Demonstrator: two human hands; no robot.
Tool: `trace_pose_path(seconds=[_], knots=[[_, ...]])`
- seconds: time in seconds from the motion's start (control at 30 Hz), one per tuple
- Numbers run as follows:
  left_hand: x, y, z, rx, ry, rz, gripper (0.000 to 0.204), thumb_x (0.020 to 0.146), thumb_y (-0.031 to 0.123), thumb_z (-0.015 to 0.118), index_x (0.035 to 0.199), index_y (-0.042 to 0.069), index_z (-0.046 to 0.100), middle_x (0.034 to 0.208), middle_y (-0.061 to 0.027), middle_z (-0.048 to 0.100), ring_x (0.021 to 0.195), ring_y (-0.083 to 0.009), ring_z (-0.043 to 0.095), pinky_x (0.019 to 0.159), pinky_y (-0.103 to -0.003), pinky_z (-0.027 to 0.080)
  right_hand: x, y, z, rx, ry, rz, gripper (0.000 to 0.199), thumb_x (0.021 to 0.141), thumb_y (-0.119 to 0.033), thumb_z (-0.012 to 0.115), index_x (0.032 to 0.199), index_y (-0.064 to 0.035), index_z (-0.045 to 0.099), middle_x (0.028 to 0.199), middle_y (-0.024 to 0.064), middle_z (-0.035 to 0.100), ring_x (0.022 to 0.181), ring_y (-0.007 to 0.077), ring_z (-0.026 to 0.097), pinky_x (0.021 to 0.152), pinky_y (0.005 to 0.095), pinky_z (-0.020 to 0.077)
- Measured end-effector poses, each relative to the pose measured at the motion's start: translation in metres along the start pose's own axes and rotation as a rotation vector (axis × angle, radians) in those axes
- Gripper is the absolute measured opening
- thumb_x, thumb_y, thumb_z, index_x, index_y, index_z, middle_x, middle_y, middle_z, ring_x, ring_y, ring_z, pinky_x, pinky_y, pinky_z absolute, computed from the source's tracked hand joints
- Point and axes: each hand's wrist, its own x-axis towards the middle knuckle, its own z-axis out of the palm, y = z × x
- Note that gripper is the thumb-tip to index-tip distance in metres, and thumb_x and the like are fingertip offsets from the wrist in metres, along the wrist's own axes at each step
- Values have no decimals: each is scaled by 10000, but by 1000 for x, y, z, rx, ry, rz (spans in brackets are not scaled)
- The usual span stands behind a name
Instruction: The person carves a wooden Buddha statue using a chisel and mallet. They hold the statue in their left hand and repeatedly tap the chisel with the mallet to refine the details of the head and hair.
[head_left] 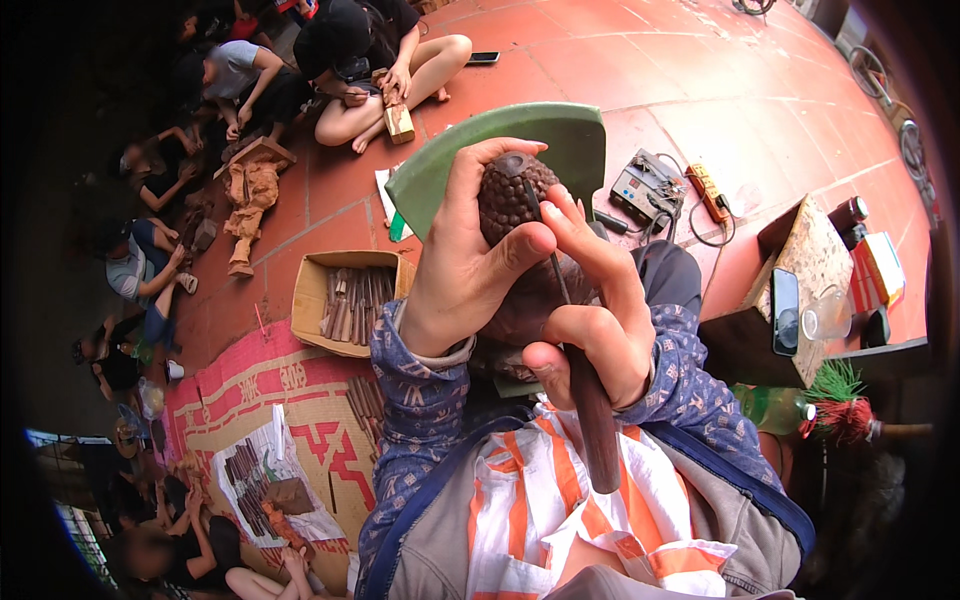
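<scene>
Dead centre: left hand (462,262) wrapped around a dark carved wood piece (508,200), thumb pressed across its bumpy, knobbed top, fingers curled behind. Clenched firmly on the carving, held up in front of the chest.

Just at four o'clock from it: right hand (588,300) closed around a carving chisel (592,415), dark wooden handle running down toward six o'clock, thin metal shaft climbing up between the fingers to the knobbed surface. Tip touching the carving, though the exact contact spot sits hidden behind the left thumb. Index finger stretched up along the shaft.

Behind the carving, at twelve o'clock: a green curved board (560,135) lying on the red tiled floor (700,80).

Over at nine o'clock: an open cardboard box (318,300) packed with chisels. Below that, at seven o'clock, more tools spread on white paper (262,480) over a red-and-tan woven mat (250,385).

At two o'clock: a small grey electrical unit (645,188) with cables, an orange power strip (708,190) just beside it. At three o'clock: a wooden block (815,260) with a phone (785,310) leaning on it.

Up at eleven o'clock: other people seated on the floor, one holding a wood block (399,122), hands well apart from the centre pair.

Down at six o'clock: orange-and-white striped cloth (540,500) across the lap.
</scene>
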Motion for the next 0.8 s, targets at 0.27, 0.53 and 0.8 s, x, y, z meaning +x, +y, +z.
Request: trace_pose_path(seconds=[0.27, 0.53, 0.8], knots=[[0, 4, 2, 76, 12, 3, 701, 816, 504, 678, 1261, 37, 404, 1001, -52, 569, 911, -104, 554, 787, -252, 472, -5, 11, 7, 72, 55, -46, 365, 830, -245, 710, 679, 22, 514, 1258, 406, 440, 1212, 568, 438, 1026, 570, 358], [0, 4, 3, 60, 10, 17, 672, 838, 496, 656, 1252, 30, 405, 990, -61, 579, 895, -112, 566, 780, -254, 479, -1, 5, 8, 7, 49, -21, 339, 818, -235, 726, 709, 22, 534, 1253, 406, 448, 1205, 557, 453, 1024, 558, 364], [1, 0, 7, -3, 23, 31, 675, 830, 484, 669, 1237, 17, 401, 972, -63, 585, 877, -113, 568, 770, -246, 478, 6, -3, -2, 72, 3, 30, 264, 816, -156, 719, 751, 39, 553, 1247, 417, 425, 1218, 575, 428, 1039, 554, 344]])
